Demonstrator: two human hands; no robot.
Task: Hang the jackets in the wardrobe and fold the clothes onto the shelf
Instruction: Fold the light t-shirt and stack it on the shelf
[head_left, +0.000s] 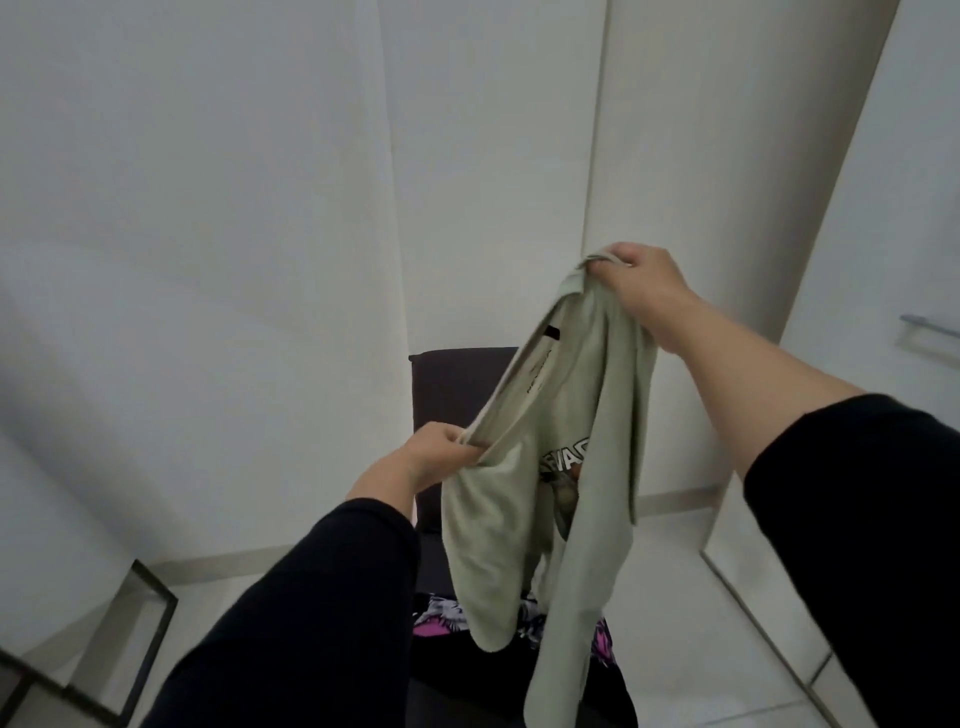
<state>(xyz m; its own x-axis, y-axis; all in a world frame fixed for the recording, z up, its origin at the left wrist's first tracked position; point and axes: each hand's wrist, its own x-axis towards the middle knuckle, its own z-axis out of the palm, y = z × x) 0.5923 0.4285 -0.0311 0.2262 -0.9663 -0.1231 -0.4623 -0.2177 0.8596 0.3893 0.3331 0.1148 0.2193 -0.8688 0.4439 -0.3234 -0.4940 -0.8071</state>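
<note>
Where shirt (561, 467) hangs: dark chair (457, 384); patterned cloth (441, 618)

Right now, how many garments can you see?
2: a pale green shirt held up by both hands; a floral garment on the dark chair below. More may be hidden.

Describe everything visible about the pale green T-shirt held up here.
The pale green T-shirt looks like soft knit cotton, with a dark neck label and partly hidden dark lettering. It hangs unfolded and crumpled in the air; the left hand and the higher right hand grip its neckline. Its lower folds dangle over patterned pink clothing.
</note>
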